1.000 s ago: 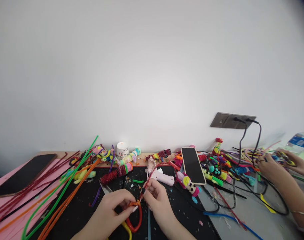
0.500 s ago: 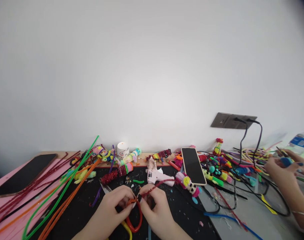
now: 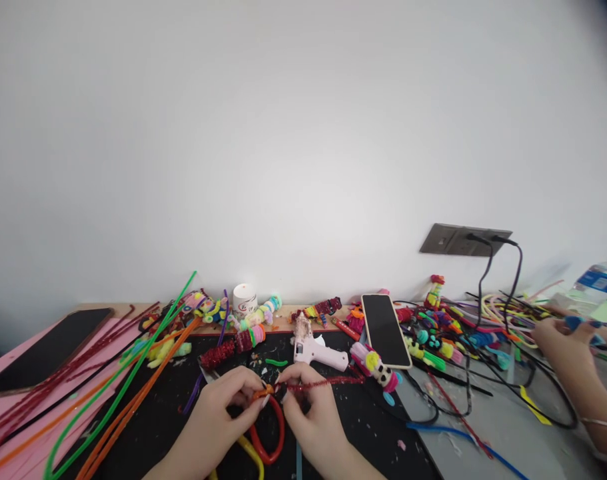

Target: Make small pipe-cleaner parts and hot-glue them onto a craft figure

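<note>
Fingertips of my left hand [image 3: 226, 417] pinch a small orange twisted pipe cleaner piece [image 3: 264, 392]. Close against it, my right hand [image 3: 313, 420] is closed on a glittery dark red pipe cleaner [image 3: 328, 383], whose free end runs out to the right. Under my hands lie scissors with a red handle loop [image 3: 269, 459] and a yellow one; part of a blade shows left of my left hand. Just beyond my fingers rests a pale pink glue gun [image 3: 320, 350] with a crusted nozzle. My fingers partly hide where the orange and red pieces meet.
Loose red, orange and green pipe cleaners [image 3: 133, 373] spread over the left side. Behind stand a paper cup [image 3: 245, 300] and several pipe cleaner figures. A phone [image 3: 387, 330] and black cables [image 3: 520, 287] lie to the right, near a co-worker's hands [image 3: 563, 347].
The red pipe cleaner's free end has swung from pointing up and right to lying nearly level. More of the orange piece shows. The co-worker's hands have shifted slightly.
</note>
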`<control>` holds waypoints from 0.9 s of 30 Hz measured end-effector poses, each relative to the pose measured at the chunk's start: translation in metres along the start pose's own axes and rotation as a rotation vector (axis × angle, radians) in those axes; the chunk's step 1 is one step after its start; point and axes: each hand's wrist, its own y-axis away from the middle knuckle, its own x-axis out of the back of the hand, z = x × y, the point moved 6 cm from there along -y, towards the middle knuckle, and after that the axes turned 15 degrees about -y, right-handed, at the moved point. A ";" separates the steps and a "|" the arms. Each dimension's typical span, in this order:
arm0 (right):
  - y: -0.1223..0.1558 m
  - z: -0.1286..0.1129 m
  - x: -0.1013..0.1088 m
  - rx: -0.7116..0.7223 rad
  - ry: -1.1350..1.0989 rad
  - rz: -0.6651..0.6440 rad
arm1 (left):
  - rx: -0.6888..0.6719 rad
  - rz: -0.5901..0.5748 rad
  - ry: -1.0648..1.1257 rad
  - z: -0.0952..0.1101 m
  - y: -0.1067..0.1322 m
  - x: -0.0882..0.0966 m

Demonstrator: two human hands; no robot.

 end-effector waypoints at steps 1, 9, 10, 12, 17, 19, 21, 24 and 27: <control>0.000 0.003 0.001 -0.025 -0.023 0.012 | 0.027 -0.016 0.038 -0.002 0.000 -0.002; -0.004 0.016 -0.001 -0.124 -0.176 -0.018 | 0.203 -0.172 0.428 -0.014 0.001 -0.022; -0.004 0.016 -0.001 -0.132 -0.183 -0.015 | 0.214 -0.187 0.472 -0.014 0.001 -0.024; -0.005 0.016 -0.002 -0.141 -0.195 -0.011 | 0.236 -0.202 0.549 -0.013 0.001 -0.025; -0.005 0.019 -0.003 -0.170 -0.211 -0.030 | 0.315 -0.175 0.663 -0.008 0.001 -0.022; -0.004 0.020 -0.004 -0.184 -0.195 -0.039 | 0.339 -0.159 0.699 -0.007 0.001 -0.022; -0.004 0.019 -0.006 -0.197 -0.188 -0.054 | 0.360 -0.155 0.743 -0.007 0.002 -0.024; -0.003 0.018 -0.009 -0.208 -0.217 -0.089 | 0.403 -0.176 0.832 -0.008 0.005 -0.030; -0.002 0.016 -0.010 -0.213 -0.258 -0.104 | 0.446 -0.220 0.919 -0.006 0.007 -0.034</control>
